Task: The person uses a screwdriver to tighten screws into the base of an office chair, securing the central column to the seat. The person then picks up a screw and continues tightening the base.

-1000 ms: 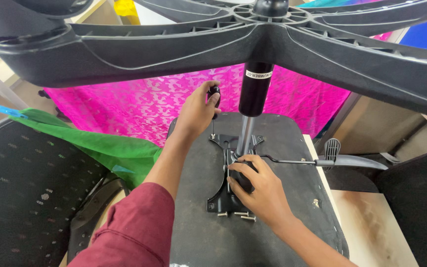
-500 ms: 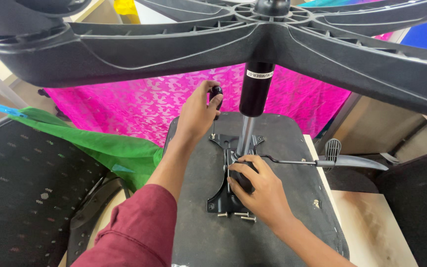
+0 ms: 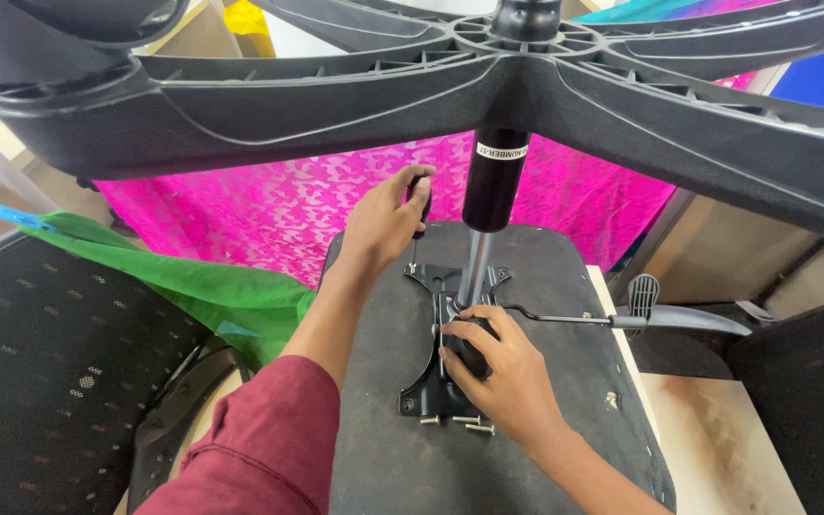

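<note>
Your room to move is tight from above: the black star-shaped chair base (image 3: pixel 488 86) spans the whole top of the view, and its gas cylinder (image 3: pixel 494 186) comes straight down between your two hands. You work on the upturned seat underside (image 3: pixel 383 429), a dark panel whose far edge runs along the pink patterned cloth (image 3: pixel 269 210) and whose right edge stops just beside the pale table (image 3: pixel 717 439). Left of the seat lies a green cloth (image 3: pixel 193 286), then a black mesh chair back (image 3: pixel 40 381). To the right, the adjustment lever (image 3: pixel 641 319) juts out past the seat edge.

Your left hand (image 3: pixel 383 224) is wrapped closed around the dark handle of a screwdriver (image 3: pixel 422 205), whose thin shaft stands nearly upright with its tip at the far left corner of the black mechanism plate (image 3: pixel 426 372). Your right hand (image 3: pixel 503 367) rests on the middle of that plate, fingers curled over a dark part just beside the cylinder's metal rod; you cannot tell whether that grip clamps anything or only presses. Three loose bolts (image 3: pixel 455 422) lie on the seat at the plate's near edge, just beside your right wrist.

Your right hand hides most of the plate's centre, your left hand covers most of the screwdriver handle, and the base's arms run out of view on both sides.
</note>
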